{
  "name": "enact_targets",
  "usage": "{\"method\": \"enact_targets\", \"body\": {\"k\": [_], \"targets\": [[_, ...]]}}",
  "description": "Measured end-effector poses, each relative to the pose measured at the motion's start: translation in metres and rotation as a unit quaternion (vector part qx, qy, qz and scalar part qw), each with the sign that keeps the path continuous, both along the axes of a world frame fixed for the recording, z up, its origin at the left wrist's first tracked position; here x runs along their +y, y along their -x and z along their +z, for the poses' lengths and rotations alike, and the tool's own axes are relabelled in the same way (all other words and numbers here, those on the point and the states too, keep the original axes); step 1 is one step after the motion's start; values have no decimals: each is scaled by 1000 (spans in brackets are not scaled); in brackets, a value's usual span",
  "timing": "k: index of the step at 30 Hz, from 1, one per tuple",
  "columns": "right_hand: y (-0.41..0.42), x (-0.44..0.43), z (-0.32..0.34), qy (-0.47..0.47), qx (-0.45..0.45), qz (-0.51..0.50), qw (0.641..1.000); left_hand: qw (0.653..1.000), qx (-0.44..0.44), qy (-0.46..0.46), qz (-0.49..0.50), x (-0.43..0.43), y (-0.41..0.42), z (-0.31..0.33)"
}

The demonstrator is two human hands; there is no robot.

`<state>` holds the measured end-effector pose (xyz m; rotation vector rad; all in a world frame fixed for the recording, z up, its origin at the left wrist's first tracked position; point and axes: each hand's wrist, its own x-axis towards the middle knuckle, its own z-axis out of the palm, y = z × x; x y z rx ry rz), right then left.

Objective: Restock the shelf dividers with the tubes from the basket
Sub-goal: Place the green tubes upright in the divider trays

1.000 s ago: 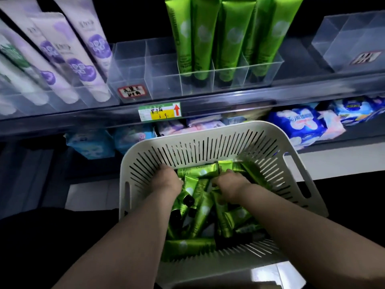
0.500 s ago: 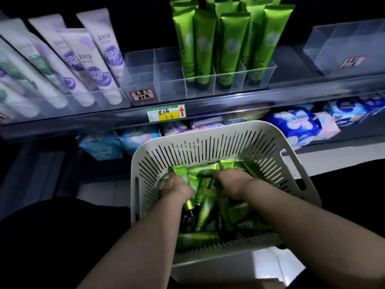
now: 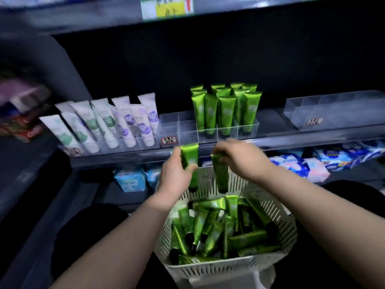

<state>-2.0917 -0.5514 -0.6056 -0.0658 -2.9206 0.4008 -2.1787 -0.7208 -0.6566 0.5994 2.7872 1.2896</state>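
Left hand (image 3: 177, 176) grips a glossy green plastic tube (image 3: 190, 161) round its middle, thumb on one side, fingers curled on the other. The tube is upright with its crimped end up; its dark cap end is partly hidden by the hand.

Right hand (image 3: 239, 159) is blurred, fingers bunched together and clamped on the top of a second green tube (image 3: 220, 176), which hangs cap down. Its crimp is covered by the fingers.

Both tubes are above the far rim of the white slotted plastic basket (image 3: 218, 270), just below the shelf front. More loose green tubes (image 3: 218, 226) are piled in the basket, count unclear.

The clear acrylic shelf dividers (image 3: 187, 130) hold standing green tubes (image 3: 225, 109), back rows hard to make out. White-and-purple tubes (image 3: 133, 119) lean to the left of them. Another clear tray (image 3: 333, 109) is at right, cut by the frame edge. The small red label (image 3: 168, 140) is unreadable. Blue soft packs (image 3: 130, 180) are on the lower shelf, half hidden.
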Motion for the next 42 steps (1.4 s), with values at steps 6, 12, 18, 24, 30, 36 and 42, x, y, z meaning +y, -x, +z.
{"method": "enact_targets", "body": {"k": [6,12,18,24,30,36,42], "targets": [[12,6,37,-33,189,-17,981,990,35,-133,28,2,40,68],[31,17,25,-6,210,-20,977,973,117,-175,90,29,98,106],[44,29,17,2,188,-16,982,977,98,-149,114,71,152,97],[49,30,9,-12,160,-9,987,988,49,-88,115,92,175,64],[52,33,7,2,132,-15,991,989,40,-87,113,92,192,53],[58,25,8,11,106,-12,994,991,31,-85,103,85,174,60],[58,14,5,5,98,-14,995,997,56,-37,38,51,113,61]]}}
